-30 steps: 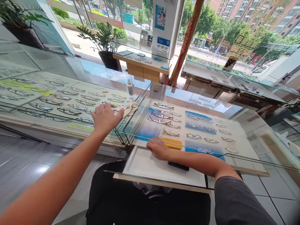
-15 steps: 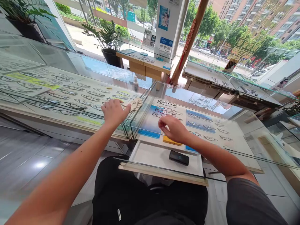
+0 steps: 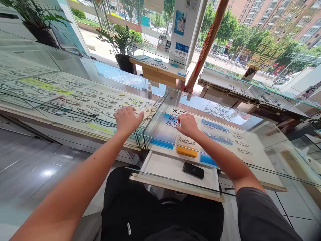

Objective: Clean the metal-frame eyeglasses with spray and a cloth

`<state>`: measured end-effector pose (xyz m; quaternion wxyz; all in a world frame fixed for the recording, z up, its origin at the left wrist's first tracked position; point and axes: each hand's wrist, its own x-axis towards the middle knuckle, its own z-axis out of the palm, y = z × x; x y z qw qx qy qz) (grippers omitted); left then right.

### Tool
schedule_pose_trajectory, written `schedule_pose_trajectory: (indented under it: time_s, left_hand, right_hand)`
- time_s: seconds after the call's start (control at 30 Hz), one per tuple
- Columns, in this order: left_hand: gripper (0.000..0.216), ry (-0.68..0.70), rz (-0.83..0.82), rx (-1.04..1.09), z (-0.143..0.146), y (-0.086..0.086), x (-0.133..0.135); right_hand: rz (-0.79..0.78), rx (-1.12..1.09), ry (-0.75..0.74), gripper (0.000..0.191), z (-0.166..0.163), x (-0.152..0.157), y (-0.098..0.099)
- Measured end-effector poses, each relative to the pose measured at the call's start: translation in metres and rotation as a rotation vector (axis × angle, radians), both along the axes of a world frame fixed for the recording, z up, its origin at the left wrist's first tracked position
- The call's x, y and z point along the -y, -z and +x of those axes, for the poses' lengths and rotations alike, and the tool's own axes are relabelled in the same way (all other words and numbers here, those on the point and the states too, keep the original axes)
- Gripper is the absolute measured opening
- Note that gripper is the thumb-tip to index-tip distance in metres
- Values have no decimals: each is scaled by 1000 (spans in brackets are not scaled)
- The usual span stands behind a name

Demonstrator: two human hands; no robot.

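My left hand (image 3: 127, 119) rests on the glass top of the left display case (image 3: 75, 100), fingers curled on a beige cloth (image 3: 149, 112) near the case's right corner. My right hand (image 3: 187, 124) is inside the pulled-out display tray (image 3: 253, 150). Its fingers are stretched over a row of eyeglass frames (image 3: 174, 119) lying on a blue card, touching or just above them. A single frame (image 3: 187, 141) lies just under my wrist.
A yellow case (image 3: 186, 151) and a black phone (image 3: 193, 170) lie on the tray's near part. A small spray bottle (image 3: 149, 91) stands on the glass behind the cloth. A glass edge (image 3: 175, 182) runs over my lap. Potted plants (image 3: 122, 42) stand beyond.
My right hand rose from the tray's front edge and moved forward to the frames on the blue card. My left hand stayed on the cloth.
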<state>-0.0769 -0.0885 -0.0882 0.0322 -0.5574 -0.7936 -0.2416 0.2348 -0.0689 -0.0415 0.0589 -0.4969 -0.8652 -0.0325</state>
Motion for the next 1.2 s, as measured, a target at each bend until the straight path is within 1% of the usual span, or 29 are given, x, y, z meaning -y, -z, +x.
schedule_pose_trajectory:
  time_s: [0.17, 0.27, 0.4, 0.63, 0.77, 0.8, 0.87, 0.93, 1.0, 1.07, 1.1, 1.2]
  left_hand:
    - [66, -1, -7, -7, -1, 1, -1]
    - [65, 0, -12, -4, -1, 0, -1]
    - [66, -7, -24, -8, 1, -1, 0]
    - [65, -2, -18, -11, 1, -1, 1]
    - [65, -4, -17, -15, 2, -2, 1]
    - [65, -2, -20, -16, 2, -2, 2]
    - [64, 0, -27, -16, 2, -2, 2]
    - [64, -1, -30, -12, 3, -3, 2]
    - [63, 0, -32, -12, 3, -3, 2]
    - [63, 4, -32, -14, 3, -3, 2]
    - [63, 6, -33, -14, 3, -3, 3]
    - [63, 5, -36, -7, 4, -4, 3]
  right_hand:
    - [-7, 51, 21, 14, -4, -5, 2]
    - [17, 52, 21, 17, -5, -5, 4]
    - [31, 35, 21, 16, -5, -1, 5]
    - [-24, -29, 44, 10, 2, 14, 5]
    - [-65, -137, 28, 11, 9, 35, -1]
    - [-95, -176, 10, 13, 11, 45, -4]
    - [-207, -263, -64, 17, 16, 70, -12]
    - [-348, -320, -147, 19, 20, 99, -17]
    - [-524, -322, -204, 22, 24, 126, -16]
    - [-678, -310, -191, 22, 25, 144, -7]
    - [-725, -296, -172, 23, 24, 149, 0]
    - [-770, -301, -73, 21, 22, 146, 29]
